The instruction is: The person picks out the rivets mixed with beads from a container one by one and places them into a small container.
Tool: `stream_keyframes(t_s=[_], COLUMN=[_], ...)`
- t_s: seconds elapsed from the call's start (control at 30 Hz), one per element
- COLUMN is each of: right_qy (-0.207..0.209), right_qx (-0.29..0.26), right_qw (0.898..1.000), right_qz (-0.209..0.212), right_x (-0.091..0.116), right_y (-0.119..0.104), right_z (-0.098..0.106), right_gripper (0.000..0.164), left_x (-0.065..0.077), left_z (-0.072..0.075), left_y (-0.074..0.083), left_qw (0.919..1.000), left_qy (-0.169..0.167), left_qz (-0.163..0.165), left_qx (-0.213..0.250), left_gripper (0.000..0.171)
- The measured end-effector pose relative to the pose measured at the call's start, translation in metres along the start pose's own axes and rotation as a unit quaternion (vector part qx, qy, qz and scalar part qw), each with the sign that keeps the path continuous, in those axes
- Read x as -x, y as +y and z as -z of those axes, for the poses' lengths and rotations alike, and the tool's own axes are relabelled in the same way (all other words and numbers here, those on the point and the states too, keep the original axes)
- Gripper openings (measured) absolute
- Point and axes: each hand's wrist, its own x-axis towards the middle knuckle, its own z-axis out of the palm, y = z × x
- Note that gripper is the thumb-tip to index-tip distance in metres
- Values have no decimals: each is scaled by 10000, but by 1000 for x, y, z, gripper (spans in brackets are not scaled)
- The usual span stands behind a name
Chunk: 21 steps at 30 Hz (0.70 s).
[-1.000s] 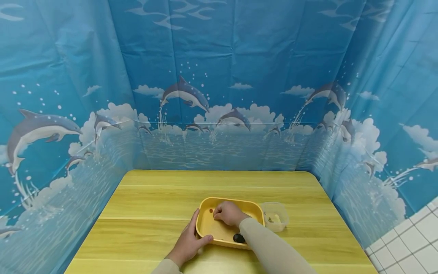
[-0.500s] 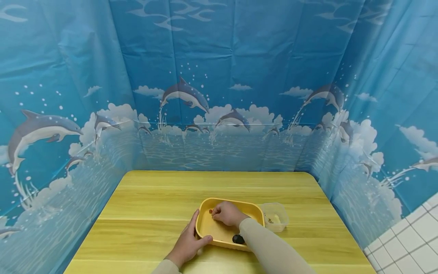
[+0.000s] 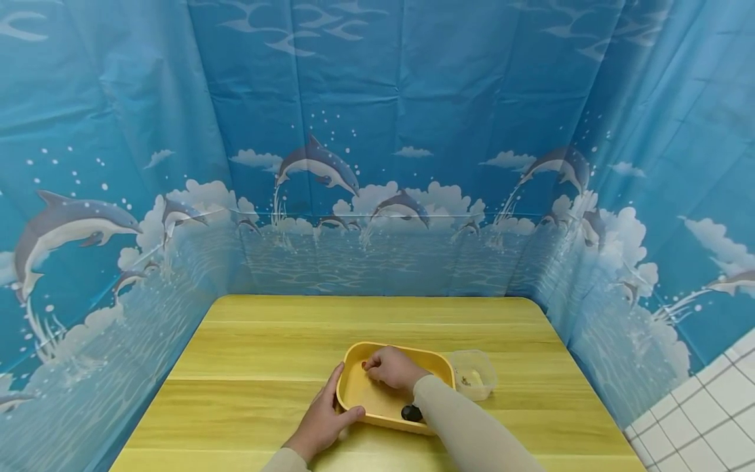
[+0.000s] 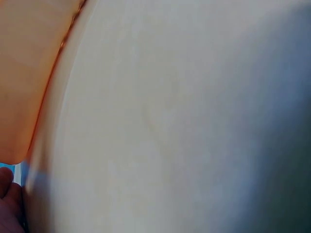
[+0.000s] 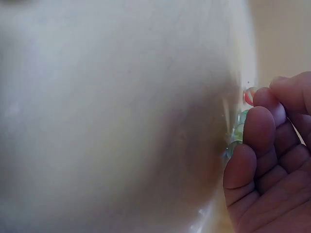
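A yellow tub (image 3: pixel 377 401) stands on the table. My left hand (image 3: pixel 323 413) is spread around its near left corner, fingers along the outer left wall and thumb at the near rim. My right hand (image 3: pixel 394 368) reaches inside with bent fingers. At its fingertips in the head view is a small red bead-like piece (image 3: pixel 363 364). In the right wrist view, a clear-and-red piece (image 5: pixel 249 96) shows beside the index fingertip, and greenish glassy pieces (image 5: pixel 239 130) lie beyond the other fingers. Whether thumb and index finger pinch anything is hidden.
A clear plastic box (image 3: pixel 474 373) with several tiny bits inside stands right of the tub. A black rounded object (image 3: pixel 411 413) shows by the right sleeve at the near rim. The wooden table (image 3: pixel 248 367) is surrounded by a blue dolphin-print curtain (image 3: pixel 377 98).
My right fingertips have edged left toward the red piece and now meet it in the head view. The left hand and the tub keep their places.
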Motion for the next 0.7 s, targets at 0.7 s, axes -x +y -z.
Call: stream_keyframes(t_s=[0.7], right_qy=[104], right_qx=[208], right_qw=[9997], right_qz=[76], right_x=[10], right_y=[-10], right_z=[28], right_gripper=[14], left_x=[3], left_z=[1], left_y=[3], left_qw=[9996], left_qy=[17], left_qz=[142], left_qx=[-225], left_gripper=[106])
